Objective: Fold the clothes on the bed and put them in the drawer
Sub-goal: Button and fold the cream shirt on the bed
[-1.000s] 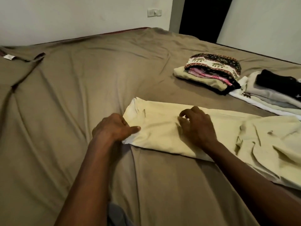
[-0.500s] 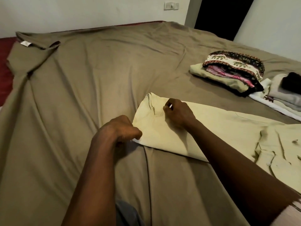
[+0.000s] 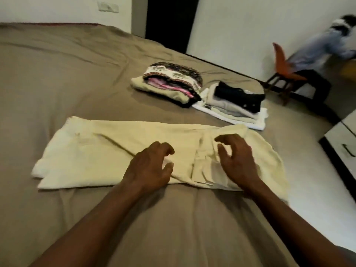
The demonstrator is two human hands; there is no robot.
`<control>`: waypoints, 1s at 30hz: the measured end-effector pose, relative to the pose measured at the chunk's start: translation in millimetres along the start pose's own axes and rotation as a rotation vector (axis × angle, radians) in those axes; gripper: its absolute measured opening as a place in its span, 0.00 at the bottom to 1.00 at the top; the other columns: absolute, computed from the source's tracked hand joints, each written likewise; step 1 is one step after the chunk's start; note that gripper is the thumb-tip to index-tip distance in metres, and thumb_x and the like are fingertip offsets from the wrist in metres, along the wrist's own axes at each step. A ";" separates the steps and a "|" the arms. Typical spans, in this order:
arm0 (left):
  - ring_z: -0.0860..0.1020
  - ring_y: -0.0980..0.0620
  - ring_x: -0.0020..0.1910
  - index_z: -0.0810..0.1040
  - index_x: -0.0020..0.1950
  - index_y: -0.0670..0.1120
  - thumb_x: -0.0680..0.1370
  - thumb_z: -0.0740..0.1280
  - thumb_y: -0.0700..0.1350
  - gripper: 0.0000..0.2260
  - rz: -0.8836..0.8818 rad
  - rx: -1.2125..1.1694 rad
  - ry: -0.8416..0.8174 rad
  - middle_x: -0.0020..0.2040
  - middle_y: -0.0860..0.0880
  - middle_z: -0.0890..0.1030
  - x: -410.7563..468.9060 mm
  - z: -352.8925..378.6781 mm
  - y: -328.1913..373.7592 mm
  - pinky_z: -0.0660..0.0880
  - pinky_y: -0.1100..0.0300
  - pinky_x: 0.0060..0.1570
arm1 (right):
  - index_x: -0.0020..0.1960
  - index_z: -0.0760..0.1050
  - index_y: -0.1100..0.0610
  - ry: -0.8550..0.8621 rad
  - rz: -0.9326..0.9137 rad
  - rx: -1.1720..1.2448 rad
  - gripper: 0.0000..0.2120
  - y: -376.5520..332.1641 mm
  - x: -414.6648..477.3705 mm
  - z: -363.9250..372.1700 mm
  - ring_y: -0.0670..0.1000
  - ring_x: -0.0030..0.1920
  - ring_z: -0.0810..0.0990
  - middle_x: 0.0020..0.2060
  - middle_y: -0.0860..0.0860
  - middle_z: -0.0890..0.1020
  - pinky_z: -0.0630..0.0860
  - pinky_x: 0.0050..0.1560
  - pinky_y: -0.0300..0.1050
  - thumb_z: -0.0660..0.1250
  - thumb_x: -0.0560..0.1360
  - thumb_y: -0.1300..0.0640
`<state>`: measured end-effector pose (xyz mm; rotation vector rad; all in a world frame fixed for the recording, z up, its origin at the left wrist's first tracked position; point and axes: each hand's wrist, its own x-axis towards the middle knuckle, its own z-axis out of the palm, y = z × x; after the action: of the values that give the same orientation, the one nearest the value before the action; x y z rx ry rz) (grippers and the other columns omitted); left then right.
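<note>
The trousers (image 3: 107, 151) lie flat across the bed (image 3: 57, 74). Their long axis runs left to right in front of the person, with the leg ends out to the left and the waist and pockets to the right.

The left hand (image 3: 150, 166) sits near the middle of their length, close to the near edge. Its fingers are loosely curled on the cloth and I can't see any fabric pinched between them. The right hand (image 3: 238, 160) is over the waist end, fingers spread and bent like a claw, touching or just above the pocket flaps with nothing gripped.

The next fold looks likely to be across the length, so what matters is that the leg ends lie well off to the left of both hands. The left hand is the nearer one and would have to reach for them while the right pins the waist.

Two folded stacks (image 3: 237, 101) wait further back on the bed, and the drawer (image 3: 341, 143) stands off the bed's right side.
</note>
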<state>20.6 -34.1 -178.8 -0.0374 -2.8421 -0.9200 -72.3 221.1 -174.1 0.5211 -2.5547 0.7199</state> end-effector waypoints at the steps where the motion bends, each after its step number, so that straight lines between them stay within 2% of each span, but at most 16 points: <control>1: 0.78 0.51 0.59 0.75 0.65 0.55 0.79 0.68 0.51 0.14 0.040 -0.004 -0.041 0.62 0.55 0.77 7.8 11.0 7.4 0.73 0.54 0.58 | 0.59 0.79 0.47 0.006 0.115 -0.031 0.10 22.9 -1.8 -18.9 0.53 0.58 0.79 0.57 0.47 0.82 0.74 0.61 0.61 0.65 0.80 0.48; 3: 0.77 0.49 0.63 0.74 0.68 0.53 0.80 0.68 0.55 0.17 0.012 -0.034 -0.067 0.65 0.52 0.78 28.2 29.6 24.3 0.72 0.55 0.62 | 0.61 0.79 0.47 -0.105 0.344 -0.076 0.19 58.8 1.8 -47.8 0.53 0.57 0.80 0.56 0.47 0.82 0.76 0.60 0.56 0.64 0.79 0.36; 6: 0.77 0.45 0.66 0.70 0.74 0.50 0.75 0.64 0.72 0.36 -0.239 -0.030 -0.085 0.67 0.48 0.79 65.9 51.9 56.8 0.74 0.52 0.61 | 0.60 0.79 0.46 -0.440 0.495 -0.062 0.29 82.9 9.5 -67.3 0.49 0.55 0.81 0.52 0.45 0.82 0.75 0.52 0.48 0.67 0.71 0.25; 9: 0.77 0.42 0.67 0.65 0.75 0.47 0.70 0.64 0.77 0.45 -0.325 0.192 -0.248 0.69 0.46 0.77 99.9 69.7 85.8 0.72 0.51 0.55 | 0.55 0.81 0.45 -0.574 0.407 -0.148 0.14 94.9 5.0 -63.0 0.50 0.53 0.81 0.51 0.44 0.82 0.77 0.52 0.49 0.72 0.74 0.38; 11: 0.78 0.44 0.61 0.71 0.68 0.47 0.69 0.73 0.70 0.37 -0.334 0.271 -0.379 0.65 0.46 0.79 119.0 72.6 96.1 0.72 0.54 0.49 | 0.48 0.82 0.49 -0.511 0.387 -0.056 0.06 104.6 2.3 -57.4 0.52 0.50 0.81 0.46 0.46 0.83 0.78 0.50 0.51 0.69 0.77 0.48; 13: 0.80 0.48 0.43 0.79 0.50 0.46 0.69 0.79 0.60 0.22 -0.316 0.189 -0.460 0.52 0.44 0.84 137.1 60.0 100.2 0.73 0.60 0.38 | 0.44 0.81 0.51 -0.450 0.433 0.134 0.06 112.8 4.3 -54.0 0.52 0.46 0.81 0.42 0.48 0.83 0.78 0.49 0.51 0.69 0.78 0.52; 15: 0.71 0.50 0.27 0.80 0.41 0.43 0.71 0.80 0.51 0.14 -0.283 0.125 -0.491 0.34 0.44 0.79 156.0 33.7 109.2 0.65 0.65 0.24 | 0.45 0.82 0.51 -0.386 0.505 0.312 0.05 123.8 10.4 -52.6 0.51 0.45 0.81 0.42 0.49 0.83 0.78 0.48 0.50 0.69 0.78 0.54; 16: 0.67 0.49 0.25 0.81 0.41 0.41 0.72 0.79 0.49 0.13 -0.267 0.136 -0.481 0.30 0.45 0.74 166.4 17.3 114.5 0.61 0.67 0.22 | 0.45 0.82 0.51 -0.359 0.540 0.402 0.04 127.7 13.3 -52.0 0.50 0.43 0.80 0.42 0.48 0.83 0.77 0.44 0.49 0.68 0.78 0.55; 18: 0.65 0.49 0.26 0.81 0.45 0.37 0.75 0.77 0.47 0.13 -0.252 0.134 -0.405 0.30 0.45 0.71 188.3 -12.2 128.0 0.60 0.66 0.23 | 0.46 0.81 0.50 -0.299 0.583 0.545 0.04 130.8 21.2 -50.8 0.49 0.40 0.77 0.38 0.46 0.81 0.72 0.40 0.45 0.69 0.78 0.56; 20: 0.71 0.47 0.29 0.82 0.51 0.35 0.75 0.77 0.45 0.14 -0.247 0.076 -0.244 0.34 0.43 0.76 212.6 -32.6 138.1 0.68 0.61 0.27 | 0.46 0.81 0.47 -0.158 0.569 0.620 0.03 132.8 33.6 -48.6 0.49 0.42 0.79 0.40 0.45 0.82 0.74 0.42 0.45 0.71 0.78 0.54; 22: 0.81 0.42 0.46 0.83 0.58 0.41 0.76 0.76 0.51 0.17 -0.206 0.167 0.019 0.49 0.41 0.83 232.3 -40.0 142.2 0.77 0.53 0.44 | 0.52 0.82 0.47 0.025 0.520 0.634 0.03 133.8 48.4 -48.3 0.48 0.50 0.82 0.49 0.46 0.85 0.79 0.53 0.48 0.72 0.79 0.50; 23: 0.81 0.40 0.55 0.81 0.62 0.45 0.76 0.74 0.55 0.20 -0.193 0.285 0.174 0.56 0.41 0.83 236.9 -38.4 141.5 0.76 0.50 0.53 | 0.56 0.82 0.47 0.100 0.480 0.600 0.08 133.7 55.7 -48.7 0.48 0.52 0.82 0.52 0.45 0.85 0.79 0.57 0.49 0.71 0.79 0.48; 25: 0.78 0.39 0.61 0.76 0.65 0.49 0.77 0.70 0.57 0.20 -0.139 0.409 0.396 0.61 0.42 0.80 229.6 -22.6 137.1 0.74 0.45 0.59 | 0.59 0.82 0.48 0.139 0.452 0.445 0.15 136.4 68.7 -51.9 0.50 0.54 0.82 0.52 0.46 0.85 0.78 0.57 0.51 0.69 0.78 0.40; 27: 0.80 0.41 0.58 0.78 0.59 0.51 0.77 0.69 0.58 0.15 -0.066 0.336 0.384 0.57 0.45 0.82 212.9 4.5 123.1 0.76 0.45 0.58 | 0.56 0.81 0.50 -0.032 0.498 0.205 0.23 141.7 74.3 -55.3 0.54 0.51 0.81 0.49 0.49 0.83 0.77 0.52 0.50 0.64 0.77 0.32; 28: 0.81 0.43 0.56 0.79 0.55 0.53 0.78 0.69 0.59 0.12 -0.053 0.296 0.278 0.54 0.48 0.83 201.5 21.2 112.3 0.77 0.46 0.57 | 0.53 0.80 0.52 -0.145 0.511 0.105 0.25 146.5 73.1 -53.6 0.55 0.48 0.81 0.47 0.50 0.83 0.75 0.48 0.50 0.63 0.76 0.30; 30: 0.81 0.48 0.53 0.79 0.52 0.55 0.77 0.67 0.66 0.16 -0.081 0.283 0.016 0.50 0.54 0.83 175.9 54.6 93.2 0.77 0.49 0.56 | 0.49 0.80 0.53 -0.289 0.462 0.021 0.22 158.0 70.9 -43.3 0.56 0.47 0.82 0.46 0.52 0.84 0.73 0.44 0.49 0.65 0.76 0.33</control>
<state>-154.1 69.3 -141.4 0.1184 -2.9471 -0.5209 -191.0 354.3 -168.3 0.0315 -2.9827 0.8786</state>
